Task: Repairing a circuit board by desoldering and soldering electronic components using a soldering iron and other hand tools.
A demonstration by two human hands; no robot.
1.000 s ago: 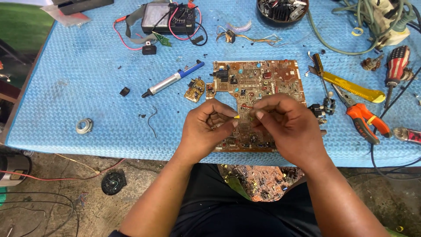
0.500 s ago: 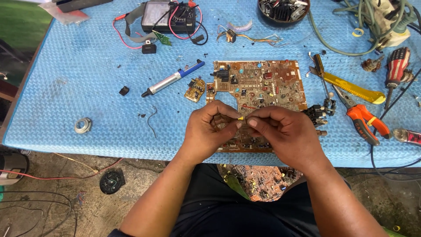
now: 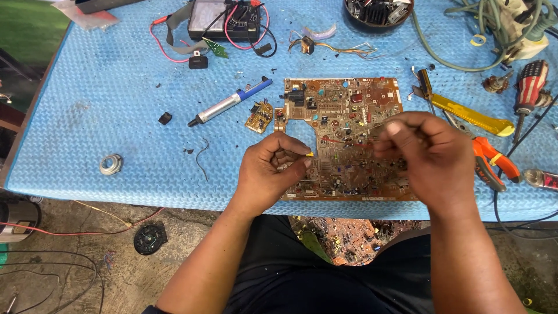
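A brown circuit board [image 3: 349, 110] crowded with small components lies on the blue table mat [image 3: 116, 116]. My left hand [image 3: 273, 171] rests at the board's left edge, fingers curled around a tiny yellow-tipped part [image 3: 310, 154]. My right hand [image 3: 427, 154] hovers over the board's right half, its fingers pinched together on a thin wire lead [image 3: 378, 125] that runs left from them. A small broken-off board piece [image 3: 259, 117] lies just left of the main board.
A silver and blue desoldering pump [image 3: 229, 102] lies to the left. A multimeter [image 3: 224, 20] with red leads sits at the back. A yellow-handled tool [image 3: 471, 113], orange pliers [image 3: 494, 163] and a screwdriver [image 3: 532, 87] lie at the right. Another board [image 3: 343, 235] rests on my lap.
My hands were pressed together over the board's near edge. They have now separated: the right hand moved right and up, the left stayed by the board's left edge.
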